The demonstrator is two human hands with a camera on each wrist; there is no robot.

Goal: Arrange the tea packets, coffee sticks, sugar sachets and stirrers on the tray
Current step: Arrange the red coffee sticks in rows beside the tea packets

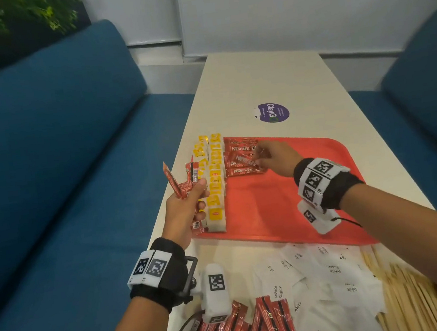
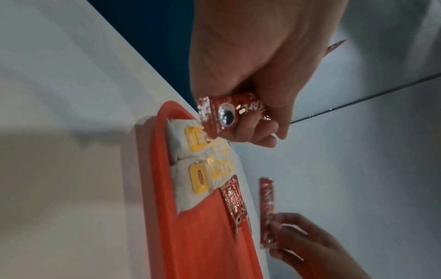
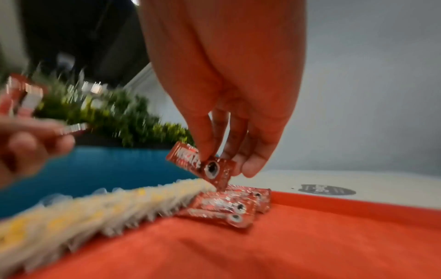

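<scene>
One cream table (image 1: 270, 83) carries one red tray (image 1: 284, 206). Two rows of yellow-labelled tea packets (image 1: 215, 182) run along the tray's left edge; their count cannot be read. Beside them lie three Nescafé coffee sticks (image 1: 241, 160), side by side. The right hand (image 1: 273, 156) pinches a fourth stick (image 3: 203, 166) between thumb and fingertips, tilted just above those three. The left hand (image 1: 184, 210) is curled round a bunch of sticks (image 1: 183, 180), at least three. Near the table's front edge lie more sticks (image 1: 244, 328), white sugar sachets (image 1: 320, 284) and wooden stirrers (image 1: 406, 293), uncountable.
</scene>
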